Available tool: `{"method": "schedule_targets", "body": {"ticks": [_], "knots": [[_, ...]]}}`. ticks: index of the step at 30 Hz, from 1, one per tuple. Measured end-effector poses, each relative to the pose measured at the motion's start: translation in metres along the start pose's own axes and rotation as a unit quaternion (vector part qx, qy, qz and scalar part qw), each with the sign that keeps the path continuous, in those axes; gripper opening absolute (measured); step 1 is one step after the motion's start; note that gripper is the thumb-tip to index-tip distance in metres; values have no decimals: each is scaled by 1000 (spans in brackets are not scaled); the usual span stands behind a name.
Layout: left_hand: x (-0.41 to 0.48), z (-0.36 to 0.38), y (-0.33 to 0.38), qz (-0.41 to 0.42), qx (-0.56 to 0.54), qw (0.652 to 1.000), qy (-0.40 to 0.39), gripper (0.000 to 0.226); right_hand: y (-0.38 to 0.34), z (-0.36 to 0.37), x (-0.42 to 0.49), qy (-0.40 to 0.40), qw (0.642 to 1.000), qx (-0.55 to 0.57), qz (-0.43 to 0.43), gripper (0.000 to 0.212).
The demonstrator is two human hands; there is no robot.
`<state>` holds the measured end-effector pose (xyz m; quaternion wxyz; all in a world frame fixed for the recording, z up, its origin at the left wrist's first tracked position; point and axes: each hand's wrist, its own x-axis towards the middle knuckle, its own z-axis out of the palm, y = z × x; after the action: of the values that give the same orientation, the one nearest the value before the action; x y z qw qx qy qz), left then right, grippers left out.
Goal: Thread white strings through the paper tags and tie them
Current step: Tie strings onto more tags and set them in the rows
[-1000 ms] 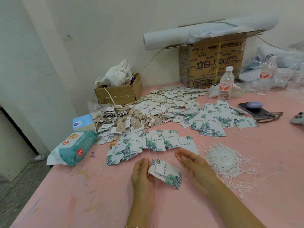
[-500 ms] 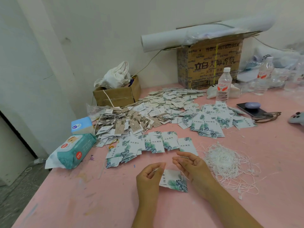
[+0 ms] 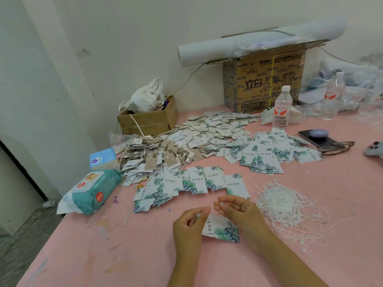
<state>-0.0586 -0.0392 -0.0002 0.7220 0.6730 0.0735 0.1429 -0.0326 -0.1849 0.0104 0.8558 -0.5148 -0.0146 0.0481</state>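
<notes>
between my two hands, low and close to me, the paper tag [image 3: 224, 229] sits leaf-print end nearest, its upper corner tucked behind the left fingers and its right edge under the heel of the right hand. a second ago both hands lay flat at the sides of a small stack; they have since curled, lifted and drawn together, and the tips now nearly meet just above the tag. i read that as squaring-up finished and threading begun. my left hand [image 3: 189, 223] is curled narrow, thumb against forefinger, apparently pinching the tag's corner, though the contact itself is hidden. my right hand [image 3: 240, 212] pinches the small stiff end of a white string [image 3: 221, 204] between thumb and forefinger, aimed toward the left fingertips. i cannot see the tag's hole. the string pile [image 3: 284, 206] lies just right of the right hand, and the row of leaf tags [image 3: 196, 181] lies just beyond both hands on the pink table [image 3: 124, 255].
</notes>
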Motion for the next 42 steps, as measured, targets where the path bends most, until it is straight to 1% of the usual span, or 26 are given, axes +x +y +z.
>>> {"method": "schedule_targets", "body": {"ticks": [3,7,10,12,18,24,31,35,40,42], "knots": [[0,1,0,7,5,1000,-7,4,1,2,-1,7,999,-32,2,15],[1,0,-2,16,16,1000,-14,4,1,3,-2,-6,993,-113,-20,19],[2,1,-3,38,32,999,-15,7,2,4,-3,-28,979,-194,-51,7],[2,1,-4,41,36,998,-13,9,2,4,-3,-39,974,-215,-58,3],[1,2,-3,34,33,999,-23,10,1,3,-4,-18,975,-208,-72,7],[1,3,-2,37,46,998,-23,13,1,3,-5,-24,975,-210,-73,4],[2,2,-1,23,22,999,-31,9,3,2,-3,-53,971,-220,-79,11],[3,1,1,18,-9,999,-43,4,1,2,-4,-87,979,-180,-51,18],[2,1,2,14,-28,998,-49,27,1,1,-6,-127,980,-149,-29,7],[2,1,2,13,-26,998,-47,28,0,2,-6,-135,979,-150,-27,6]]}}
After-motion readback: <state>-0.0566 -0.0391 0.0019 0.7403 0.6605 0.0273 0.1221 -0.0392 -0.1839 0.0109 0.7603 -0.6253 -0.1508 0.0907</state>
